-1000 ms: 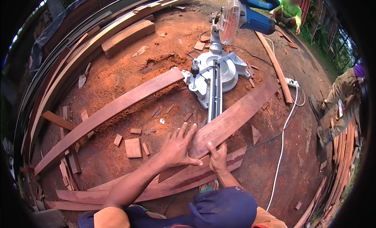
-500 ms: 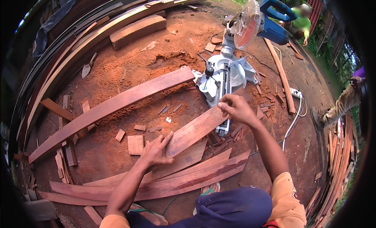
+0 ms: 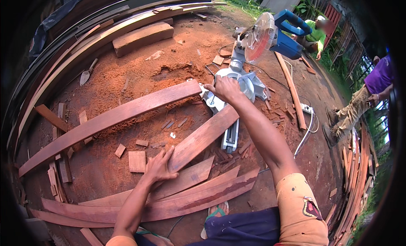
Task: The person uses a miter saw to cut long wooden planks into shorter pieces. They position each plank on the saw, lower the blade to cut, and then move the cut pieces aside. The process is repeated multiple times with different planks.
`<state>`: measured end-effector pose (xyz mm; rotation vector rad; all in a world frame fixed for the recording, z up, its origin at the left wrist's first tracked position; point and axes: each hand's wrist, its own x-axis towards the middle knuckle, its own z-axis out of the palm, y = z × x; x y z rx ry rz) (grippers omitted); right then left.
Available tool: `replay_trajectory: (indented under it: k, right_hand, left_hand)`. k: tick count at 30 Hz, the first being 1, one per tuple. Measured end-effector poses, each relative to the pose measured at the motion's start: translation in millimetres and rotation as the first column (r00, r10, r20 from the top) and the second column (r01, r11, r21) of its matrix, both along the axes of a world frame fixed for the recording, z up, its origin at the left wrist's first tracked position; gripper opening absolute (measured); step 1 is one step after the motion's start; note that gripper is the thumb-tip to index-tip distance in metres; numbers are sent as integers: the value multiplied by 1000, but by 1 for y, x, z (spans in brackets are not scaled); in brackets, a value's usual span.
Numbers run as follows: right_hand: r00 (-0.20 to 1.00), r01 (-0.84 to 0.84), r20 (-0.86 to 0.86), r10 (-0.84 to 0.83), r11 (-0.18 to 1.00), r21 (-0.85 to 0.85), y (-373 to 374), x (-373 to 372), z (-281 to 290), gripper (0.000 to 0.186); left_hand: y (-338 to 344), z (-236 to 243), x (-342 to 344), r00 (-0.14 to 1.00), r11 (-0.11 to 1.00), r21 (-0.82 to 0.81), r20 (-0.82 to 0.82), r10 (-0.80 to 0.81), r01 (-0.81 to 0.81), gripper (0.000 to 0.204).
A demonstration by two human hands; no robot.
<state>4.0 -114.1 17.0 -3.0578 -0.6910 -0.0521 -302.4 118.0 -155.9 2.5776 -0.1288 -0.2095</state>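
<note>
A reddish plank lies diagonally over the grey miter saw base, its far end partly hidden by my right arm. My left hand is closed round the plank's near end. Up at the saw, my right hand has its fingers curled on the black clamp knob, which is mostly hidden by them. Above stands the blue saw head with a clear guard, tilted up. A long board rests at the left, reaching the saw's side. Several loose planks lie beneath my arms.
Lumber stacks line the left; offcuts and a trowel lie on the dirt. A white power strip and cord run at the right. A crouching person in green and someone standing in purple are on the right.
The plank in my left hand has shifted leftward, across the saw base. My right hand has left the plank's underside and moved up and forward to the clamp knob.
</note>
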Motion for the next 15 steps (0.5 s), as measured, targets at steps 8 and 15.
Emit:
replay_trajectory:
  k: [8, 15]
  right_hand:
    - [999, 5, -40, 2, 987, 163, -19, 21, 1, 46]
    - [999, -39, -5, 40, 985, 170, -19, 22, 2, 49]
  left_hand:
    - [8, 6, 17, 998, 1000, -21, 54, 19, -18, 123]
    - [26, 22, 41, 999, 998, 63, 36, -27, 25, 124]
